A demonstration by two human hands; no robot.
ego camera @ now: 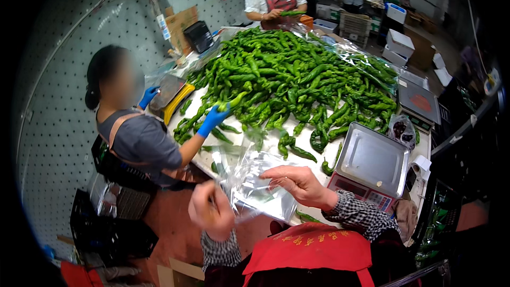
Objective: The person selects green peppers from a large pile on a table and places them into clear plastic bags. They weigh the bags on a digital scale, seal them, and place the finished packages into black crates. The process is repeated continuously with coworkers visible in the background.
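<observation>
In front of me, over the near edge of the table, are clear plastic bags (259, 195), crumpled and shiny with glare. My right hand (305, 187) is over them, thumb and forefinger pinched at the thin film. My left hand (213, 209) is curled beside the film's left side; it is blurred, and whether it grips the plastic cannot be made out. Beyond the bags lies a large heap of long green peppers (287, 75), with a few loose peppers (293, 145) nearer to me. Right of my right hand stands a red digital scale (362, 191) with a bare steel pan (372, 159).
At the left, a co-worker's blue-gloved hand (215, 119) holds a pepper near a yellow scale (177, 101). Another person (275, 4) across the heap holds a pepper. A second scale (418, 99) and a bag of dark items (402, 131) stand right. Black crates (127, 235) sit low left.
</observation>
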